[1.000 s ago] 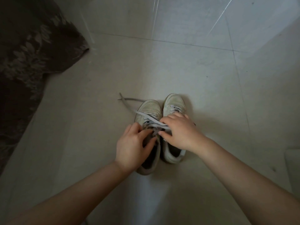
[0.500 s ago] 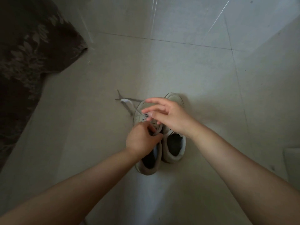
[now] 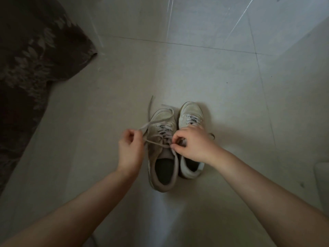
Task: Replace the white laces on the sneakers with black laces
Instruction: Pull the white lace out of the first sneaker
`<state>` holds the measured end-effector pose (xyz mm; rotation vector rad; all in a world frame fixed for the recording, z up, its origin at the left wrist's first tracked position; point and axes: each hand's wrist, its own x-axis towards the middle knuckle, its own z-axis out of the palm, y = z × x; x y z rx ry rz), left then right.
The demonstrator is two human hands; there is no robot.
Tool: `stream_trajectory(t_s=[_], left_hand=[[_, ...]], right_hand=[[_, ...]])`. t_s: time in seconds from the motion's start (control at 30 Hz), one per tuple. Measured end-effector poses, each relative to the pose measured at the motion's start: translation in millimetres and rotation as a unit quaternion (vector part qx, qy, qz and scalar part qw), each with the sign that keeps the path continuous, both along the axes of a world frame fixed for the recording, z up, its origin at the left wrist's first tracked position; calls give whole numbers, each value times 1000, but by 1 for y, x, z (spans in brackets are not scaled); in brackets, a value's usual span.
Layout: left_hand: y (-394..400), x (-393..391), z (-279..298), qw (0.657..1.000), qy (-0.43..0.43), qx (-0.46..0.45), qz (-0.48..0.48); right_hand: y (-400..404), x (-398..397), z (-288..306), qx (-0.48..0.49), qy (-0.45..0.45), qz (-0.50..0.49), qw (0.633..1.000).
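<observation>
Two worn white sneakers stand side by side on the tiled floor, toes pointing away from me. The left sneaker (image 3: 162,154) has its white lace (image 3: 156,120) undone, with loose ends trailing over the toe and onto the floor. My left hand (image 3: 130,148) pinches a strand of that lace at the shoe's left side. My right hand (image 3: 192,144) pinches the lace at the top eyelets, and a strand runs taut between both hands. The right sneaker (image 3: 190,118) is still laced in white, its middle hidden under my right hand. No black laces are in view.
A dark patterned rug (image 3: 30,72) covers the floor at the left. A pale object (image 3: 322,180) shows at the right edge. Light floor tiles (image 3: 213,72) stretch beyond the shoes.
My hands have pulled apart from the shoe's middle: the left one moved out left with a strand, the right one dropped from above the toe to the top eyelets. The lace is looser.
</observation>
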<state>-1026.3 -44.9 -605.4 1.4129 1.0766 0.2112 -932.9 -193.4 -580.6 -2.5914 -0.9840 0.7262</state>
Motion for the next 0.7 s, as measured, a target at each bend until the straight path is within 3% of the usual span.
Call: stream_trajectory(t_s=[0.1,0.17,0.23,0.37,0.47,0.7], left_hand=[[13,0,-3,997,41,27,57],[17,-5,-5,993,36,109,28],[11,-10,-2,969,-25,228,-86],[-16,-20,-4,860,-25,385,-334],[-22,-23,-12,822,17,402,-403],[-28,-22,-11,794,18,456,-402]], right_hand=[[3,-4,-3,11,-38,-23,999],[4,-5,-4,0,-52,-16,998],[0,-6,-5,-23,-67,3,997],[-13,-19,-9,-98,-129,79,984],[-30,-13,-16,-121,-172,71,975],[-52,-13,-17,-45,-247,-2,968]])
